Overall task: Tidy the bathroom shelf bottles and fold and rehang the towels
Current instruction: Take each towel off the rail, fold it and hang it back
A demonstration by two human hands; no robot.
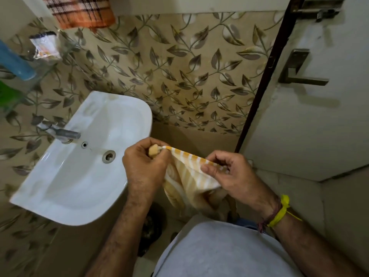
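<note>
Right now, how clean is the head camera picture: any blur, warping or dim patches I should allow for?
Head view: the towel and both hands, left and right, look reasonably sharp; the wide lens bends the door frame and stretches the sink; the blue bottle at the left edge is soft; the floor under the sink is dim.

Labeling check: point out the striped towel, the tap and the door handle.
striped towel (189, 176), head view, hanging cloth between the hands.
tap (66, 133), head view, spout over the basin.
door handle (311, 80), head view, horizontal lever.
</note>
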